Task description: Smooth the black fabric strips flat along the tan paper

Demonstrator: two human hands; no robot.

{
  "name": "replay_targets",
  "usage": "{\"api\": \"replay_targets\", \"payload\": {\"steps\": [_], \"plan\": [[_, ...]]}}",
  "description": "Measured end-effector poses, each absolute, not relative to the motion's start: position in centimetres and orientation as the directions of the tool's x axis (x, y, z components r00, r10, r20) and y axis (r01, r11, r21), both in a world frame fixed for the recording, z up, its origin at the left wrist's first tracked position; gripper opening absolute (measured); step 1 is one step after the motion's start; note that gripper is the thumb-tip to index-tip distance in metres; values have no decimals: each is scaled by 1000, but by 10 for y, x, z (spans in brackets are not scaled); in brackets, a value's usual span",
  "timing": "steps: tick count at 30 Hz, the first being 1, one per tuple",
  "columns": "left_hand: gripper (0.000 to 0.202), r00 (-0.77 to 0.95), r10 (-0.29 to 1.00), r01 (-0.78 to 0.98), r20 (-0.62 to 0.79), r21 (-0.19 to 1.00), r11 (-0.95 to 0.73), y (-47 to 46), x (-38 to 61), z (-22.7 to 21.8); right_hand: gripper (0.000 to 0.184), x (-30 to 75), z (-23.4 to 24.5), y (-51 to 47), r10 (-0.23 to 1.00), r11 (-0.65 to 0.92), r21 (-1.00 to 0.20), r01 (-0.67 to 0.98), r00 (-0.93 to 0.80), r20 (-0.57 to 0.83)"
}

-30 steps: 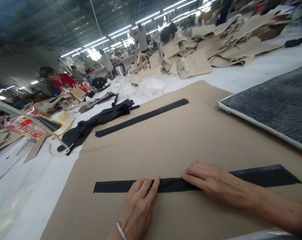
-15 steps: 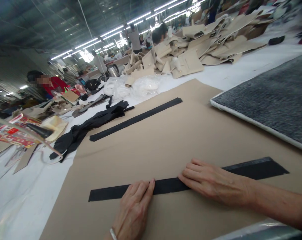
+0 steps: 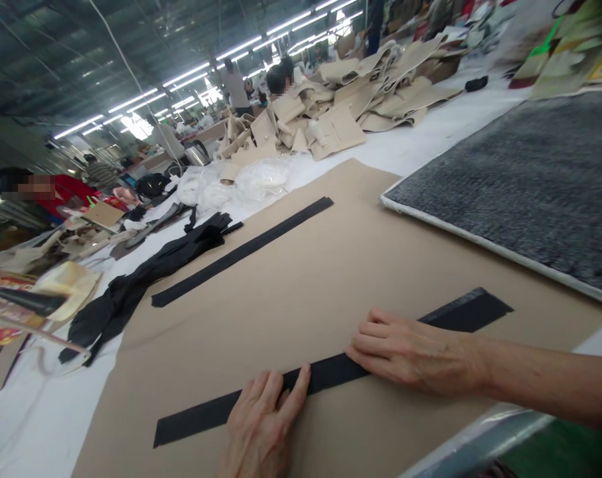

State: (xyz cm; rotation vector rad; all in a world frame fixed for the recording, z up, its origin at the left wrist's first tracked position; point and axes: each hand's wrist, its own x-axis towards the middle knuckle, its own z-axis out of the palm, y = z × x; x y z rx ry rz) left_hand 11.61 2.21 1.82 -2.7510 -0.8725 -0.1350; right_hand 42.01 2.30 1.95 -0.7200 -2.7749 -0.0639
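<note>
A long black fabric strip (image 3: 330, 370) lies across the near part of a tan sheet (image 3: 301, 292) spread on the table. My left hand (image 3: 261, 425) rests flat on the strip's left half, fingers stretched out. My right hand (image 3: 410, 352) lies flat on the strip a little further right, fingers together and extended. Neither hand grips anything. A second black strip (image 3: 241, 252) lies on the far part of the tan sheet, untouched.
A pile of black fabric (image 3: 141, 279) lies left of the tan sheet. A grey speckled board (image 3: 520, 179) sits at the right. Beige cut pieces (image 3: 340, 99) are heaped at the back. Other people work at the far left and back.
The view has swung to the right, so the strip now runs slanted. Both hands stay pressed flat on the near strip in much the same places.
</note>
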Motion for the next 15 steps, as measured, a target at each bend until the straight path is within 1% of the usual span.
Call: {"api": "replay_targets", "payload": {"steps": [3, 6, 8, 10, 12, 15], "plan": [[67, 809, 559, 588, 183, -210, -781, 22, 116, 17, 22, 427, 20, 20, 475, 872, -23, 489, -833, 283], [62, 794, 573, 606, 202, -181, -775, 23, 118, 16, 24, 433, 21, 18, 475, 871, -13, 491, -835, 277], [57, 809, 541, 579, 230, -154, -800, 25, 120, 16, 26, 437, 22, 17, 468, 873, -1, 488, -838, 281], [52, 840, 478, 519, 258, -119, -847, 29, 123, 17, 28, 441, 24, 17, 461, 875, 9, 483, -841, 284], [47, 860, 437, 470, 262, -74, -880, 32, 126, 18, 28, 446, 25, 16, 464, 874, 7, 485, -839, 285], [47, 868, 444, 461, 223, -30, -887, 35, 131, 23, 27, 451, 25, 15, 477, 868, -9, 496, -831, 286]]}}
